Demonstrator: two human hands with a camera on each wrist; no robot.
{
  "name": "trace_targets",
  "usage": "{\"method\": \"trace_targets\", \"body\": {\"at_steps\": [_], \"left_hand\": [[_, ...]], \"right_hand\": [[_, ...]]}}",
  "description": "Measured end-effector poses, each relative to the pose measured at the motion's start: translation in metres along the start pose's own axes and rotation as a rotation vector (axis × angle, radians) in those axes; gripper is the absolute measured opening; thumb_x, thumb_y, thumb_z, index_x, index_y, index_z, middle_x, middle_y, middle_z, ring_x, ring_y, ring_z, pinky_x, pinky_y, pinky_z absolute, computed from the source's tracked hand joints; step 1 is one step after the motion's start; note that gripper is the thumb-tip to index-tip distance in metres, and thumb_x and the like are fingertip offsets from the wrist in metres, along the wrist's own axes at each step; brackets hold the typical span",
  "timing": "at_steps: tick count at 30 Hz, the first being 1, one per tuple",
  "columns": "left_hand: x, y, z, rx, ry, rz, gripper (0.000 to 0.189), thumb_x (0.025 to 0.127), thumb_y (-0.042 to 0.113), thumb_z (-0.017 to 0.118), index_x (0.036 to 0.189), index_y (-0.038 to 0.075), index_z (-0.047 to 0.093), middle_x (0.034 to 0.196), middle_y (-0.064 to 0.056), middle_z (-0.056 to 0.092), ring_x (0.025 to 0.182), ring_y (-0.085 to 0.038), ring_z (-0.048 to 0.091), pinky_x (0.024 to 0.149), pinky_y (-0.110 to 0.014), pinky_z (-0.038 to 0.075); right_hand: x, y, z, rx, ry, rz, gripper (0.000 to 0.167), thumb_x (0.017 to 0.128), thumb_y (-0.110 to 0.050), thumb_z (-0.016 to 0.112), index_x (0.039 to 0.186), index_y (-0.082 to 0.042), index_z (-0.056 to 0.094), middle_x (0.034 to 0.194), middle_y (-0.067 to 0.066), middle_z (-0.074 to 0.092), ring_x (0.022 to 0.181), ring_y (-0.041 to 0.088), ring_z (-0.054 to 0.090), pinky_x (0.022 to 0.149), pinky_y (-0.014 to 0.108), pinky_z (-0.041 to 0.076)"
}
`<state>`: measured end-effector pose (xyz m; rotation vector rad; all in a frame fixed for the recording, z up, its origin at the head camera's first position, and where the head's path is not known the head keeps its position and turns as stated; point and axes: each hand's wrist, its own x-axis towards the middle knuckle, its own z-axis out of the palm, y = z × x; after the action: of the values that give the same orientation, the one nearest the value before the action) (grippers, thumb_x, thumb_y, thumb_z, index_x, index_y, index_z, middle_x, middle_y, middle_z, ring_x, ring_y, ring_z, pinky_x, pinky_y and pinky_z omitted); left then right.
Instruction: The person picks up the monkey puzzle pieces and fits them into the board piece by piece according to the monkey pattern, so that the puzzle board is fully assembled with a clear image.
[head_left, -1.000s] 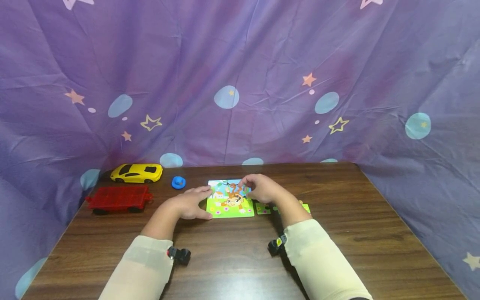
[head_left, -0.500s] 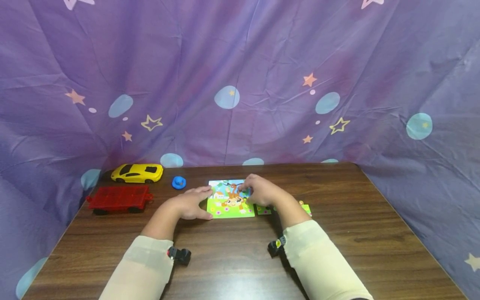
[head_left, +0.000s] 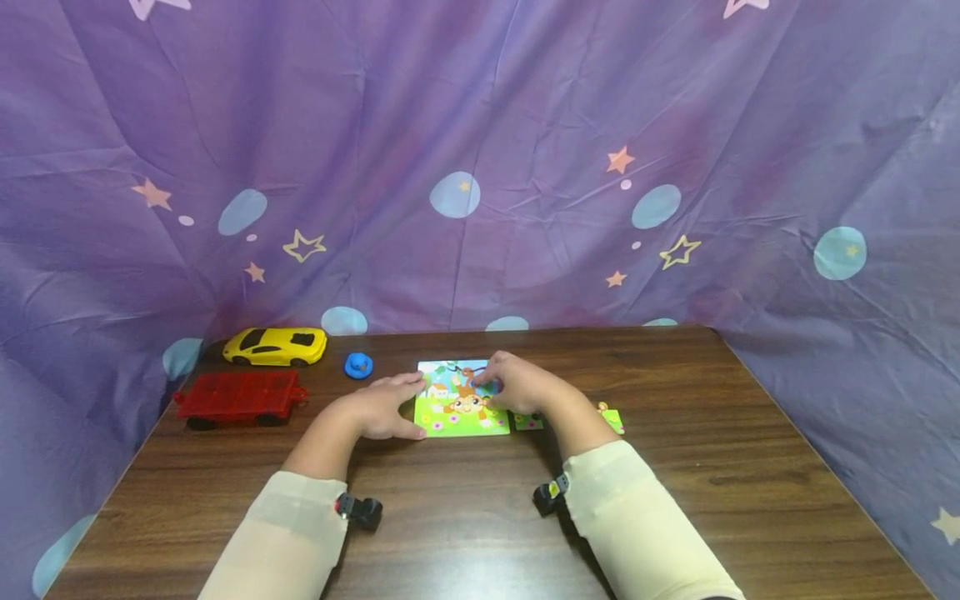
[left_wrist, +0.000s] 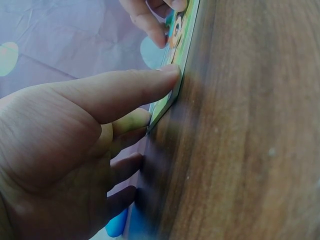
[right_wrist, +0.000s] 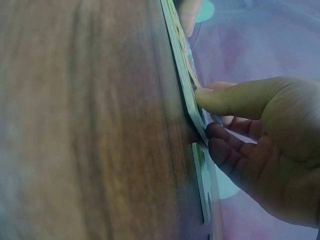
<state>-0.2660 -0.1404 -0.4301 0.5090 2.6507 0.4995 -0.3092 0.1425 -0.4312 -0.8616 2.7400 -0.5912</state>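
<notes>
Brown tabletop: picture board lies between outspread left grip and right grip, its pinch unclear.

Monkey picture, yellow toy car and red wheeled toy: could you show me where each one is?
Monkey picture [head_left: 467, 405]: head view, on the monkey's face.
Yellow toy car [head_left: 280, 337]: head view, on its roof.
Red wheeled toy [head_left: 238, 392]: head view, on its flat body.

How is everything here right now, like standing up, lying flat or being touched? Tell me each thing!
Monkey board: lying flat.
Green pieces: lying flat, partly hidden.
Left hand: touching the board's left side.
Right hand: touching the board's right side.
Yellow car: upright on its wheels.
Red wagon: upright on its wheels.
Blue hat-shaped toy: brim down.
Purple curtain: hanging, wrinkled.
</notes>
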Motion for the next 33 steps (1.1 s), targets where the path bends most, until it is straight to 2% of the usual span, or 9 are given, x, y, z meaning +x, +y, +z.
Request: {"method": "trace_targets", "body": {"at_steps": [7,14,20,27,33], "left_hand": [[0.0,0.0,-0.0002,-0.004,-0.002,-0.004,0.094,0.094,0.049,0.079,0.169,0.017,0.034,0.181,-0.003,0.023,0.166,-0.042,0.02,0.132,-0.066,0.023],[-0.0003,0.0004,-0.0002,-0.006,-0.003,-0.007,0.094,0.094,0.049,0.079,0.169,0.017,0.034,0.181,-0.003,0.023,0.166,-0.042,0.021,0.132,-0.066,0.023],[-0.0003,0.0014,0.0001,0.006,-0.001,-0.014,0.093,0.093,0.049,0.079,0.169,0.017,0.035,0.18,-0.003,0.025,0.166,-0.041,0.021,0.133,-0.064,0.024],[0.0005,0.0005,0.0001,0.01,-0.003,-0.02,0.093,0.094,0.049,0.079,0.169,0.018,0.035,0.18,-0.003,0.024,0.166,-0.041,0.021,0.132,-0.064,0.024],[0.0013,-0.0002,0.0,0.01,-0.006,-0.015,0.093,0.094,0.049,0.078,0.169,0.018,0.034,0.18,-0.003,0.024,0.166,-0.041,0.021,0.132,-0.065,0.024]], "right_hand": [[0.0016,-0.0011,0.0007,-0.018,-0.022,0.006,0.049,0.088,-0.013,0.083,0.136,-0.01,0.074,0.125,0.013,0.062,0.096,0.017,0.06,0.099,0.04,0.056],[0.0031,-0.0004,0.0,-0.037,-0.026,-0.018,0.048,0.088,-0.012,0.083,0.135,-0.009,0.075,0.124,0.013,0.064,0.107,0.021,0.061,0.105,0.041,0.055],[0.0021,-0.0015,-0.0018,0.01,-0.067,0.032,0.049,0.09,-0.013,0.082,0.139,-0.01,0.073,0.132,0.015,0.06,0.116,0.025,0.061,0.111,0.045,0.053],[0.0028,0.0012,-0.0001,0.002,-0.084,0.051,0.054,0.088,-0.01,0.073,0.142,-0.012,0.071,0.139,0.016,0.057,0.127,0.03,0.059,0.117,0.047,0.05],[0.0032,0.0024,0.0,-0.002,-0.072,0.049,0.055,0.087,-0.004,0.07,0.141,-0.013,0.072,0.14,0.016,0.058,0.128,0.032,0.06,0.118,0.049,0.049]]}}
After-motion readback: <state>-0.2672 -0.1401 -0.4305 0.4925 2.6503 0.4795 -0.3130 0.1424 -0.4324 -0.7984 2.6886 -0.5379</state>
